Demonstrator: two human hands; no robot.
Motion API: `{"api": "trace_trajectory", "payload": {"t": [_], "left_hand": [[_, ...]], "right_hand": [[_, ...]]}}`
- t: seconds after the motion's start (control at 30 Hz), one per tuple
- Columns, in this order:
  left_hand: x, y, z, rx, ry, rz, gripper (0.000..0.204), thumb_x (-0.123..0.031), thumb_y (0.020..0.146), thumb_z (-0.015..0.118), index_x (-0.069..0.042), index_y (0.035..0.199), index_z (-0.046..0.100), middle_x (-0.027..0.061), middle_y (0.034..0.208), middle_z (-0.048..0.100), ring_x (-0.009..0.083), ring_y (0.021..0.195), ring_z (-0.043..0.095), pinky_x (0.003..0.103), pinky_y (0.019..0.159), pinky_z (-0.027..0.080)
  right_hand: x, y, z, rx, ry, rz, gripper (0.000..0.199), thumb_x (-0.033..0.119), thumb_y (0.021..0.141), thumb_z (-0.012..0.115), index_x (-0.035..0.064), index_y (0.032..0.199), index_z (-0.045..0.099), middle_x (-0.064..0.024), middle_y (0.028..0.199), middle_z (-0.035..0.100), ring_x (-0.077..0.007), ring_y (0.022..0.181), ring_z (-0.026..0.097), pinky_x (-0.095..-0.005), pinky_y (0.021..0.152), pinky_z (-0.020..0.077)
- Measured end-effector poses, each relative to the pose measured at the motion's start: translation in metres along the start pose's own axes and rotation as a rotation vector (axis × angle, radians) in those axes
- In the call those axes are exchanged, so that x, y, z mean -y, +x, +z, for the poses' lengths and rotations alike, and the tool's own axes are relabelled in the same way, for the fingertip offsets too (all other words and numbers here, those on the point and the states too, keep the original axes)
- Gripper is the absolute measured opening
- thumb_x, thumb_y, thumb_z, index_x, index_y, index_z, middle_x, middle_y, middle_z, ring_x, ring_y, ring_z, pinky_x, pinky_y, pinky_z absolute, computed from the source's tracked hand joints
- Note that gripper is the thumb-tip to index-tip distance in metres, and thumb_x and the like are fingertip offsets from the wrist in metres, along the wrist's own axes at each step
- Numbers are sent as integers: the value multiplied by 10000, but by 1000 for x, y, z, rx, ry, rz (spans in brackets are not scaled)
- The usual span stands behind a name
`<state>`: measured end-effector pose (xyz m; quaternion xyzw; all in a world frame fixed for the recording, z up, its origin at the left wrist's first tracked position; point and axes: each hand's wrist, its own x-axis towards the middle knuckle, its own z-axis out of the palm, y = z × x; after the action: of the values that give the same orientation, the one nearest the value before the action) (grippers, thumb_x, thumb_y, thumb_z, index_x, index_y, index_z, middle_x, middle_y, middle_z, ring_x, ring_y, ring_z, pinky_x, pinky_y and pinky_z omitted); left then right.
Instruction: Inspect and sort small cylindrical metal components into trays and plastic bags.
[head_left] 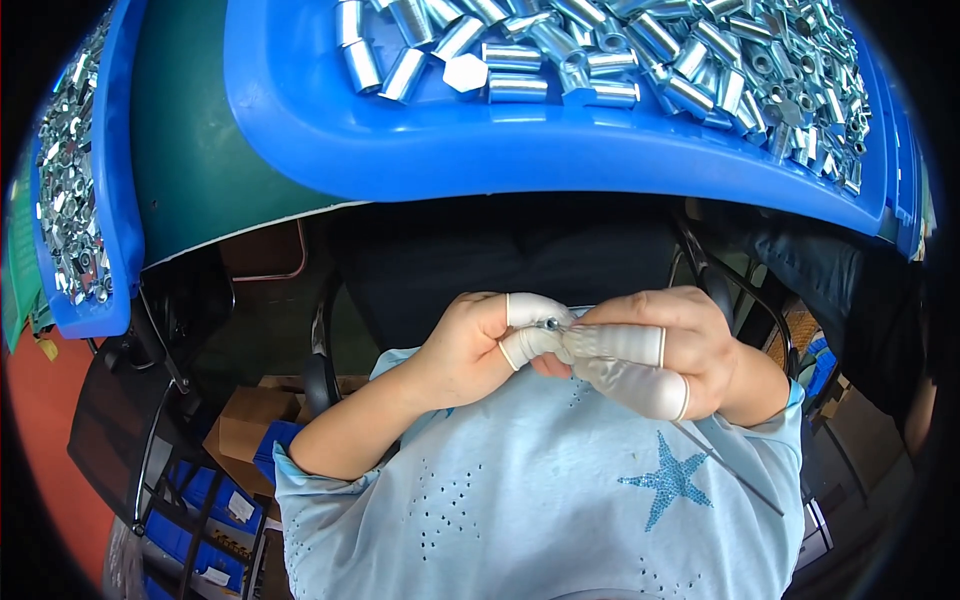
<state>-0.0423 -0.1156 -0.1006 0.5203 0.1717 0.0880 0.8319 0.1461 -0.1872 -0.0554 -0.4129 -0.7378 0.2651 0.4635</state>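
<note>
In front of my light blue shirt my two hands meet, white finger cots on several fingers. My left hand (470, 345) is closed, pinching a small silvery metal part (550, 324) with a round hole between thumb and finger; most of it is hidden, so I cannot tell its exact kind. Pressed against the same spot, my right hand (690, 350) has its fingers bent together. A thin metal rod (735, 470) sticks out below the right hand, slanting down to the right. Its other end is covered by the fingers.
Beyond my hands, a blue tray (480, 155) of shiny metal sleeves (690, 90) rests on a green table (190, 180). Another blue bin (118, 200) of small metal parts (75, 180) stands left. Chairs, a cardboard box (245, 425) and blue bins (205, 495) are lower left.
</note>
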Motion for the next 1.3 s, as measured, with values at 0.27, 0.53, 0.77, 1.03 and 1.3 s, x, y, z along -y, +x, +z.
{"api": "trace_trajectory", "payload": {"t": [0.27, 0.53, 0.77, 1.03, 1.3], "left_hand": [[2, 3, -1, -55, 170, 11, 134, -58, 881, 538, 18, 975, 598, 92, 799, 664, 151, 767, 657, 260, 652, 542], [4, 1, 6, -211, 692, 138, 145, -62, 882, 543, 22, 979, 610, 106, 845, 667, 169, 766, 665, 269, 665, 549], [15, 3, 3, -287, 65, 101, 172, -65, 892, 529, 35, 1021, 586, 129, 910, 659, 204, 805, 666, 291, 722, 554], [18, 1, 6, -259, -24, 96, 191, -61, 893, 527, 37, 1053, 562, 125, 916, 659, 207, 814, 666, 296, 734, 554], [17, 0, 9, -261, 18, 94, 176, -57, 886, 537, 29, 1035, 575, 122, 918, 664, 201, 816, 667, 288, 730, 553]], "right_hand": [[-1, -8, 13, -8, -185, 44, 233, 16, 589, 655, -52, 788, 554, -158, 773, 571, -257, 643, 616, -286, 448, 518], [15, 0, 16, -192, 154, 674, 171, -109, 801, 540, -11, 900, 441, -171, 829, 574, -244, 700, 637, -303, 595, 551], [9, -11, 9, -248, 235, 438, 219, -80, 816, 567, 11, 942, 414, -182, 895, 586, -269, 828, 644, -333, 712, 544], [11, -14, 7, -165, 147, 389, 211, -81, 806, 584, 9, 940, 448, -185, 909, 595, -279, 859, 645, -373, 764, 533], [13, -14, 8, -116, 94, 404, 209, -67, 792, 612, 5, 920, 463, -185, 901, 610, -268, 842, 653, -337, 723, 543]]}}
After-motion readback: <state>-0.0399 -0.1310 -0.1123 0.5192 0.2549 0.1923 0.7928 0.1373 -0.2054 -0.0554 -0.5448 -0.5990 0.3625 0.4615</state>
